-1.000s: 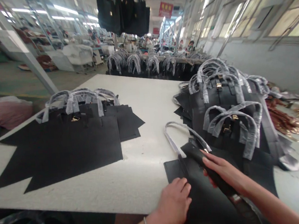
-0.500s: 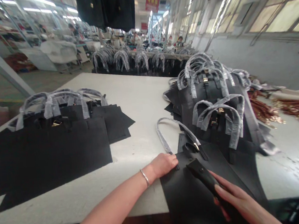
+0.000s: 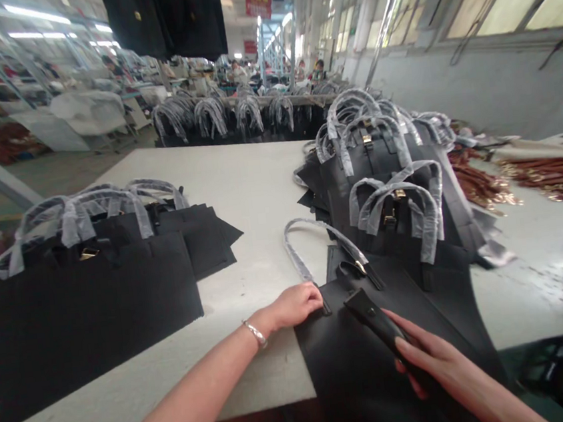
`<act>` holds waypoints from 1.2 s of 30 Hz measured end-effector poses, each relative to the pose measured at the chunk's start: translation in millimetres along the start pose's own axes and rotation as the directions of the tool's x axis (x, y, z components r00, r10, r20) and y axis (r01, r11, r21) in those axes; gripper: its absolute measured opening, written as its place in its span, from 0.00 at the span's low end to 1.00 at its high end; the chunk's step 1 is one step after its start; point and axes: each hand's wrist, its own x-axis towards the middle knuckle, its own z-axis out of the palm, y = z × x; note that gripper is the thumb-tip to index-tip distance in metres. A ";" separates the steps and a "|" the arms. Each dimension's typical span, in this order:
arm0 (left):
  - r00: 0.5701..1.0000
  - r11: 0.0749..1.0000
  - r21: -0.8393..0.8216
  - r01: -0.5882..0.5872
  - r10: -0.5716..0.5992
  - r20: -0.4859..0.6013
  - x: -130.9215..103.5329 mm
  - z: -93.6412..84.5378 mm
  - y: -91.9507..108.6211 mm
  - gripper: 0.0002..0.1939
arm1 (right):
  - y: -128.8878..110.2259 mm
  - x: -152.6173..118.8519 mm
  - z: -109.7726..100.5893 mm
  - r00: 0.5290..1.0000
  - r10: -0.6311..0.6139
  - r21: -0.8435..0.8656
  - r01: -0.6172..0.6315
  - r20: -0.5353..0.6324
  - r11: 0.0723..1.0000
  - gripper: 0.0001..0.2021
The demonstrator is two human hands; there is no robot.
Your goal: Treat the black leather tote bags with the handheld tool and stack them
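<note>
Under curled left hand (image 3: 294, 305): base of handle (image 3: 348, 243), pinched or merely pressed, not discernible | in right hand (image 3: 424, 350), grasped: tool (image 3: 381, 321), over panel (image 3: 356, 371) | panel: on bench (image 3: 255, 200), overhanging near edge.

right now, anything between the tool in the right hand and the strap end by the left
Nothing visible: only black panel shows between the black tool in the right hand and the strap end; the left hand is on its other side.

blk tool (image 3: 376, 318) over blk pnl (image 3: 356, 371)
</note>
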 end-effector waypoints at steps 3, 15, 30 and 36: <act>0.996 0.998 0.020 -0.058 0.060 -0.063 -0.7 -0.6 -2.5 0.10 | 1.7 1.9 1.4 1.000 -0.015 0.015 0.015 0.011 1.000 0.40; 0.977 0.948 0.237 -0.211 0.213 0.021 -25.1 33.1 13.1 0.12 | -10.1 0.1 8.1 0.996 0.045 -0.128 -0.034 0.078 0.991 0.35; 0.939 0.964 0.101 -0.247 0.264 -0.222 -64.9 77.0 9.8 0.04 | -77.5 29.9 23.7 0.930 0.263 -0.330 -0.171 0.255 0.928 0.37; 0.944 0.958 0.131 -0.255 0.276 -0.178 -68.8 73.4 13.4 0.07 | -83.7 30.5 17.7 0.874 0.388 -0.316 -0.295 0.294 0.902 0.38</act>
